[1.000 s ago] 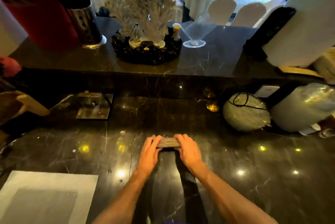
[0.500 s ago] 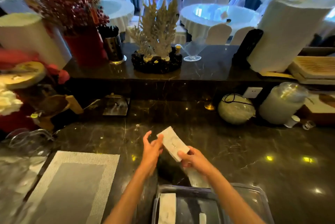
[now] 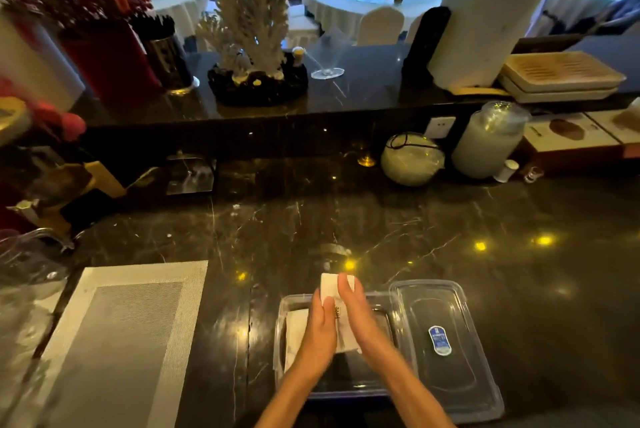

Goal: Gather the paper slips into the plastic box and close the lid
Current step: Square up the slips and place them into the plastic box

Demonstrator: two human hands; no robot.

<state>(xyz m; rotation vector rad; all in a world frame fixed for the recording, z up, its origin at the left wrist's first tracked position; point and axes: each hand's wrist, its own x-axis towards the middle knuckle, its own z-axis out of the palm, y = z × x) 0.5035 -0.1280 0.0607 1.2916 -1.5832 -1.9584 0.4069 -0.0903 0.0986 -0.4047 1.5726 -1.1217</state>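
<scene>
A clear plastic box [image 3: 281,330] sits on the dark marble counter near the front edge. Its clear lid [image 3: 446,334], with a blue label, lies open to the right of it. My left hand [image 3: 320,330] and my right hand [image 3: 360,316] press a stack of white paper slips [image 3: 329,284] between them, held over the box with its far end above the back rim. Another white slip [image 3: 296,334] lies inside the box along its left side.
A grey woven placemat [image 3: 114,341] lies to the left of the box. Clear glassware [image 3: 31,265] stands at the far left. A round wrapped bowl [image 3: 412,159] and a wrapped jar [image 3: 485,143] stand at the back right under a raised ledge with ornaments.
The stack of slips has come back from mid-counter toward me and now hangs over the box. The view has tilted down, showing the whole box and lid.
</scene>
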